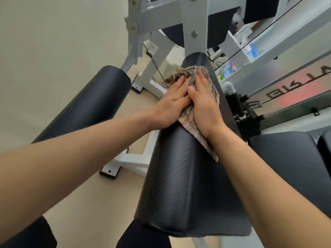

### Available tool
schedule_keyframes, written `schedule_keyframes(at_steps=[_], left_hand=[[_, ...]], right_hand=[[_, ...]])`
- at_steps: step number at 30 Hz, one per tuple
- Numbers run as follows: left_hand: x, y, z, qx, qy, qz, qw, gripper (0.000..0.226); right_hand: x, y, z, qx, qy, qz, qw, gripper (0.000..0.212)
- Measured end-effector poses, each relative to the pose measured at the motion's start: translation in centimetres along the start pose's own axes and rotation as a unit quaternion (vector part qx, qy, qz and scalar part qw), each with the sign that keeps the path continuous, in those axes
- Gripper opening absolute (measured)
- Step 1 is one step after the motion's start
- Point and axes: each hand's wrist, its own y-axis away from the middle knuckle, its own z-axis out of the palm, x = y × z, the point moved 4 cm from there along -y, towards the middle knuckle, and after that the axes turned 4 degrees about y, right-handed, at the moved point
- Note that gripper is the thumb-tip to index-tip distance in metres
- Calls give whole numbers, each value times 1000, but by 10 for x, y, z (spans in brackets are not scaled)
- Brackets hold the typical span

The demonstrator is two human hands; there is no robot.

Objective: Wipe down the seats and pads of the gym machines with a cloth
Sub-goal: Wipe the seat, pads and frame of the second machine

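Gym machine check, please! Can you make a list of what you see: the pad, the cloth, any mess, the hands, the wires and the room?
Surface: long black roller pad, under the cloth.
Job's things: striped cloth draped over it; second roller pad bare; seat pad bare.
Clutter: colourful boxes behind the machine.
Grippers: left hand and right hand flat on the cloth.
Cables: thin black cable across the white frame.
Surroundings: beige floor, pale wall.

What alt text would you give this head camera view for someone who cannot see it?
Two bare hands, left hand and right hand, press a striped woven cloth flat onto a black cylindrical vinyl roller pad of a white steel gym machine. A second black roller pad lies left.
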Motion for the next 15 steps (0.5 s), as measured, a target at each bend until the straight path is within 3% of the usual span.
schedule_keyframes(at_steps=[6,8,10,15], left_hand=[[-15,-85,-19,-16,-16,12,1000,56],[-17,-102,-24,-15,4,17,1000,53],[-16,-117,-31,2,4,10,1000,50],[-16,-135,-33,28,25,-17,999,42]], right_hand=[[16,-93,-8,19,52,19,998,66],[19,-122,-9,-10,102,21,994,66],[23,-148,-10,-34,165,19,986,54],[26,-175,-20,33,207,1,978,32]])
